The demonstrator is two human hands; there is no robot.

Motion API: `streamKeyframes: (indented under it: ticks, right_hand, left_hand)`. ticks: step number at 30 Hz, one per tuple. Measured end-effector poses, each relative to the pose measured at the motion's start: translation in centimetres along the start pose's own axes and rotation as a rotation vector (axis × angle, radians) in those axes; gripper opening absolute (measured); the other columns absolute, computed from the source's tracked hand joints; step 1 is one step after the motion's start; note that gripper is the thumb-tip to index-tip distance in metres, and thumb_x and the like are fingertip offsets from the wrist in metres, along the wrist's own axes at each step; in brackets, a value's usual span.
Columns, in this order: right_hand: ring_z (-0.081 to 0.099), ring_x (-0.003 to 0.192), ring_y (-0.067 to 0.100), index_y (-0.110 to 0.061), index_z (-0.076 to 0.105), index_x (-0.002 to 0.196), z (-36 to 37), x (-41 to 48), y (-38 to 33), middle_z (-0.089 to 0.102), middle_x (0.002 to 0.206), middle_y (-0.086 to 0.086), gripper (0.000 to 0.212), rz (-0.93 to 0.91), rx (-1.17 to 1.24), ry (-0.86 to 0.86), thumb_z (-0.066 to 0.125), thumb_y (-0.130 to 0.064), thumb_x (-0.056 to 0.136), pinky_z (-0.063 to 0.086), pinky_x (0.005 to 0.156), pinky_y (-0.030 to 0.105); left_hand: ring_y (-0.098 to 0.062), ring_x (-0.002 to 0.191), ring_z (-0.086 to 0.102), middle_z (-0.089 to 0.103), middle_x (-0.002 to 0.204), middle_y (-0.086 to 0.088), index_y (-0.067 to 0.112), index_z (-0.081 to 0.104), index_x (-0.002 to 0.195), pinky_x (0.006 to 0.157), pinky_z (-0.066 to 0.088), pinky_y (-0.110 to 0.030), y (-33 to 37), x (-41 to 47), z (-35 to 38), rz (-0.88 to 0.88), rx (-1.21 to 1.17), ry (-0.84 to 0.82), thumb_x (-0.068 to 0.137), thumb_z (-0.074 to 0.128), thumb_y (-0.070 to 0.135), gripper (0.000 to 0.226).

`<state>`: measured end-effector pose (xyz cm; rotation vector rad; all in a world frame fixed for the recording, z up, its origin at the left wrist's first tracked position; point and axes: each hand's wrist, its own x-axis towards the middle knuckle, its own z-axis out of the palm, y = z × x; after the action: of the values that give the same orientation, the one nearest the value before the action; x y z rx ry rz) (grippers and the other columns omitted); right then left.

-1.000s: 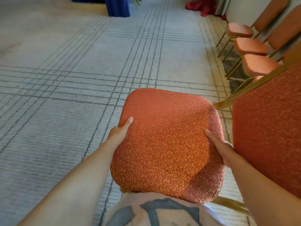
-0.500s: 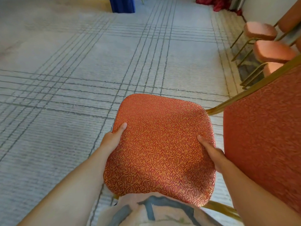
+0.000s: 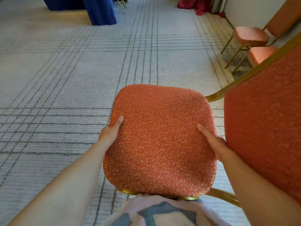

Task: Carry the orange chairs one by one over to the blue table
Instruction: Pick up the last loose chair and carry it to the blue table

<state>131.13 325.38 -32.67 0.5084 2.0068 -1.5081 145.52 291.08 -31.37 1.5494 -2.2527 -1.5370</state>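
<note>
I hold an orange chair [image 3: 161, 141] with a swirl-patterned seat and gold frame against my body, its backrest off to the right. My left hand [image 3: 110, 132] grips the seat's left edge, thumb on top. My right hand [image 3: 213, 142] grips the right edge, thumb on top, fingers hidden under the seat. The blue table [image 3: 91, 8], draped in blue cloth, stands far ahead at the upper left.
Two more orange chairs [image 3: 250, 36] stand along the white wall at the right. A red cloth heap [image 3: 195, 5] lies at the far end by the wall. Grey carpet with dark line patterns stretches ahead between me and the table.
The view has advanced along the carpet: the blue table looms larger and the row of chairs at the right has slid back. Both hands keep the same hold on the seat.
</note>
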Motion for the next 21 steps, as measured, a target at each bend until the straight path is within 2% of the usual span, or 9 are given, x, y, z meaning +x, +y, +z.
streamKeyframes:
  ticks: [6,8,11,15,19,21]
  right_hand:
    - [0.065,0.095,0.023,-0.01,0.064,0.121,2.9,11.7,-9.8,0.07,0.103,0.007,0.086,0.013,-0.007,-0.031,0.081,-0.065,0.058,0.048,0.087,0.034]
    - [0.065,0.099,0.026,-0.009,0.064,0.123,3.7,15.4,-14.1,0.07,0.108,0.008,0.087,0.013,-0.011,-0.029,0.081,-0.065,0.058,0.049,0.092,0.035]
    - [0.064,0.106,0.028,-0.01,0.063,0.125,4.8,20.2,-19.3,0.07,0.115,0.01,0.089,0.019,-0.035,-0.033,0.081,-0.065,0.057,0.048,0.099,0.039]
    - [0.065,0.1,0.025,-0.009,0.065,0.123,7.6,25.8,-24.6,0.071,0.112,0.009,0.089,0.034,-0.043,-0.063,0.08,-0.067,0.056,0.049,0.091,0.035]
    - [0.063,0.106,0.029,-0.008,0.062,0.126,11.7,31.0,-28.7,0.069,0.119,0.012,0.096,0.062,-0.042,-0.077,0.08,-0.068,0.054,0.047,0.097,0.037]
    - [0.063,0.109,0.031,-0.005,0.061,0.128,13.7,33.9,-30.6,0.068,0.119,0.014,0.103,0.076,-0.037,-0.094,0.08,-0.069,0.049,0.046,0.103,0.042]
  left_hand:
    - [-0.034,0.112,0.056,0.059,0.125,-0.021,0.003,0.058,0.125,0.087,0.04,-0.035,8.4,12.2,3.9,-0.027,-0.003,-0.014,0.051,0.041,0.094,0.119]
    - [-0.035,0.116,0.055,0.057,0.129,-0.022,0.002,0.056,0.128,0.095,0.04,-0.037,12.3,16.3,4.5,-0.028,-0.015,-0.007,0.054,0.042,0.092,0.117]
    - [-0.035,0.117,0.054,0.056,0.13,-0.022,0.005,0.056,0.129,0.099,0.04,-0.038,16.4,21.4,5.5,-0.032,-0.032,-0.017,0.06,0.045,0.09,0.11]
    - [-0.035,0.112,0.057,0.06,0.124,-0.021,0.004,0.059,0.124,0.095,0.044,-0.038,20.6,27.3,5.7,-0.05,-0.041,0.036,0.058,0.047,0.091,0.111]
    - [-0.034,0.105,0.06,0.062,0.117,-0.02,0.004,0.062,0.12,0.086,0.044,-0.036,24.0,33.6,4.8,-0.074,-0.035,0.05,0.046,0.046,0.098,0.121]
    - [-0.031,0.094,0.061,0.065,0.108,-0.017,0.009,0.066,0.108,0.086,0.046,-0.036,25.4,37.2,4.8,-0.08,-0.039,0.042,0.04,0.046,0.1,0.115]
